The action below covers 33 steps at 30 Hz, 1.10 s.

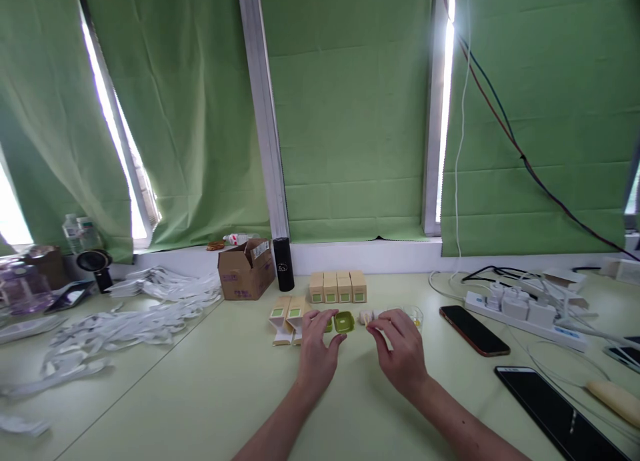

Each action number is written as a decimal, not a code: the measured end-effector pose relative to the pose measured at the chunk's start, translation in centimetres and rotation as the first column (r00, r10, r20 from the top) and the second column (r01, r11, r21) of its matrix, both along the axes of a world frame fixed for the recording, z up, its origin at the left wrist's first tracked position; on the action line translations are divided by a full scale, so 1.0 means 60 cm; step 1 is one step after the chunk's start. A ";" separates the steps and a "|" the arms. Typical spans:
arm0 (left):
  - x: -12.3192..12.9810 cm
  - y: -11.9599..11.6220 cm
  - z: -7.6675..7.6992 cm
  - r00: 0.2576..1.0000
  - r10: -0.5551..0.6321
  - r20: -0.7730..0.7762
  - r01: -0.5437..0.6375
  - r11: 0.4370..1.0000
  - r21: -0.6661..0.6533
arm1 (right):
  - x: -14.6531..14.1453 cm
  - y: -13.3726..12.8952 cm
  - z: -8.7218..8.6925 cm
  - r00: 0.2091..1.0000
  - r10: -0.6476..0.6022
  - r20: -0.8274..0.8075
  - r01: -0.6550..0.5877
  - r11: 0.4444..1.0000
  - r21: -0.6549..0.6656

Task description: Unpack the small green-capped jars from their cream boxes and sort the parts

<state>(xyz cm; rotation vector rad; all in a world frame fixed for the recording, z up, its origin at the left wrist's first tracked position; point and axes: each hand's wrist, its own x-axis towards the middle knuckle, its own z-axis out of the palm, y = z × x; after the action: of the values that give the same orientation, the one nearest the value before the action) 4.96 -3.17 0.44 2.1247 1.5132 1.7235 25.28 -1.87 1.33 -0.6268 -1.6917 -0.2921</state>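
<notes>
Pale green table (200, 394), green blinds (355, 114) behind. Left hand (317, 355) has fingers curved, partly open, beside green dish (345, 322). Right hand (403, 355), right of dish, pinches fingertips together; anything held is too small to tell.

Green curtains (355, 114) hang before the windows (11, 207).
Daylight enters by narrow gaps (443, 127) at ten and one o'clock; below twelve o'clock runs the white sill (350, 251); the pale table (165, 407) lies toward six.

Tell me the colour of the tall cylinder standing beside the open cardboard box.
The cylinder is black, with a small pale marking; the head view shows it.
</notes>
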 end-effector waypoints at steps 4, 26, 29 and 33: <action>-0.002 0.003 0.001 0.992 0.056 0.115 -0.052 0.998 -0.033 | 0.013 0.038 -0.007 0.998 -0.051 0.023 0.054 0.982 -0.183; -0.004 0.014 0.009 0.908 0.080 0.412 0.007 0.979 -0.204 | -0.106 0.153 -0.025 0.797 -0.091 0.598 0.406 0.813 -0.418; -0.005 0.015 0.010 0.880 0.068 0.471 0.040 0.976 -0.216 | -0.099 0.148 -0.023 0.799 -0.096 0.593 0.400 0.822 -0.405; -0.005 0.021 0.009 0.768 0.005 0.641 0.173 0.961 -0.215 | -0.077 0.134 -0.020 0.812 -0.119 0.572 0.389 0.840 -0.377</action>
<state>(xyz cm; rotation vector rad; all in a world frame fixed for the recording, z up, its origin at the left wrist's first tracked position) 4.66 -1.93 1.00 1.2493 1.3105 1.8141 20.63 6.15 0.16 -1.2541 -2.2423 -0.2544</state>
